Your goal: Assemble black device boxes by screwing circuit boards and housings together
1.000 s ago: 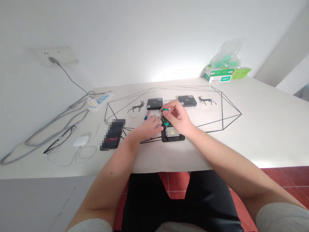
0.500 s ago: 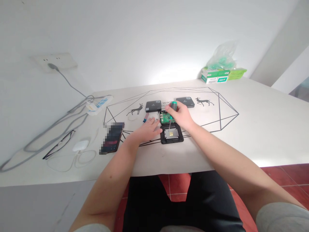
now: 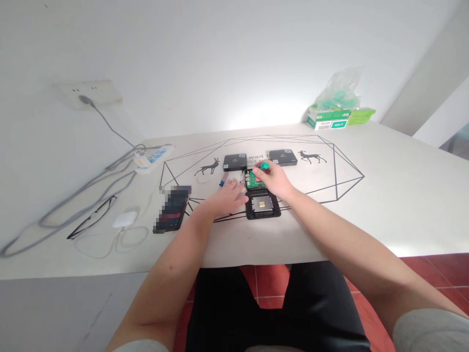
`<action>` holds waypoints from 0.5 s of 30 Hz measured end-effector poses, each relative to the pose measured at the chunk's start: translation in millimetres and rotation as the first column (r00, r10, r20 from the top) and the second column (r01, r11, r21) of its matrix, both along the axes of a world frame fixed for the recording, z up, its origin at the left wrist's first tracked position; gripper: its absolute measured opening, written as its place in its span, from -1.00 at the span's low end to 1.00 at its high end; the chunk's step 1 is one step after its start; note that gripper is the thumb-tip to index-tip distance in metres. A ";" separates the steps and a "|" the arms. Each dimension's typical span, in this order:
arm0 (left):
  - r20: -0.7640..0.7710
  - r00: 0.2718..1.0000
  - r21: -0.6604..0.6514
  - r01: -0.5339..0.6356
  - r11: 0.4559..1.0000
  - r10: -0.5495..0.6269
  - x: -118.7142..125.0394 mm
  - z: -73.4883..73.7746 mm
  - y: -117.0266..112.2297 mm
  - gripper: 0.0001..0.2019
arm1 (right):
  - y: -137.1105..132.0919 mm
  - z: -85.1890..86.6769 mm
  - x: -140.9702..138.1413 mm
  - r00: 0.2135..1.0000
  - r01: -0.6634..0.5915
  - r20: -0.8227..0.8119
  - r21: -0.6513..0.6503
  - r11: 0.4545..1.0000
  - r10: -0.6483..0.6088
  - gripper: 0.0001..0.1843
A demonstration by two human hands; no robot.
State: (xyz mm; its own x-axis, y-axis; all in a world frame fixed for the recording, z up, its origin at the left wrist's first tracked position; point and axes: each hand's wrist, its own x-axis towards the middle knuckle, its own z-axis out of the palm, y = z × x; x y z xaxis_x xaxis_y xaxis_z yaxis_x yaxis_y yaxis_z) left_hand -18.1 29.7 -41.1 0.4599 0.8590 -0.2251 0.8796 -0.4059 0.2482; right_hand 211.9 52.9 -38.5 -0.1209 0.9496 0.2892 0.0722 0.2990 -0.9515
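My right hand [image 3: 275,180] is closed around a green-handled screwdriver [image 3: 263,166], held just over a green circuit board [image 3: 251,180] on the white table [image 3: 384,195]. In front of the board lies an open black case half [image 3: 263,204] with a metal plate inside. My left hand [image 3: 226,196] rests flat on the table to the left of the case, fingers stretched out and holding nothing. A small blue syringe-like tube [image 3: 222,180] lies just beyond its fingertips.
Two closed black boxes [image 3: 235,162] [image 3: 282,157] sit behind the board. A phone [image 3: 172,208], glasses [image 3: 91,217], a white earbud case [image 3: 125,219] with cable, and a power strip [image 3: 153,156] with grey cords lie at left. Green cartons [image 3: 330,119] and a bag stand at the far right.
My right hand has carried the screwdriver from above the black case back over the green circuit board and lowered it. My left hand has stayed in place.
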 end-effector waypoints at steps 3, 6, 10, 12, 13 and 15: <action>-0.021 1.000 -0.012 -0.011 1.000 0.011 0.3 0.0 -0.1 -0.22 | 2.4 -4.6 0.6 1.000 0.010 0.022 0.022 1.000 -0.011 -0.38; -0.017 0.999 -0.023 -0.029 0.999 0.029 1.0 0.7 -0.7 -0.22 | 4.6 -7.8 1.3 0.998 0.015 0.053 0.033 0.999 -0.017 -0.38; -0.014 0.999 -0.035 -0.033 0.999 0.032 3.2 2.2 -1.3 -0.22 | 4.6 -6.5 1.9 1.000 -0.009 0.014 -0.002 1.000 0.009 -0.37; -0.015 0.999 -0.041 -0.035 0.999 0.034 4.1 2.2 -1.3 -0.22 | 3.8 -4.1 2.4 1.000 0.002 -0.005 -0.006 1.000 -0.002 -0.38; -0.009 0.999 -0.038 -0.035 0.999 0.035 4.3 2.1 -1.3 -0.23 | 3.5 -2.7 2.9 1.000 0.012 -0.007 -0.002 1.000 -0.012 -0.38; 0.011 0.999 -0.030 -0.032 0.999 0.032 3.8 1.9 -1.2 -0.25 | 3.0 -0.1 3.9 0.999 0.036 -0.007 0.010 0.999 -0.036 -0.38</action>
State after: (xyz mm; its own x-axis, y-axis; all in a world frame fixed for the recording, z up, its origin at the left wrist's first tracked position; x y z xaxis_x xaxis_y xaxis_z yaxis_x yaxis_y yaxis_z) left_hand -14.3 28.5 -39.2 0.4353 0.8662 -0.2453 0.8888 -0.3702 0.2701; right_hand 215.8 55.9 -38.6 -0.0849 0.9503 0.2994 0.0768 0.3059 -0.9490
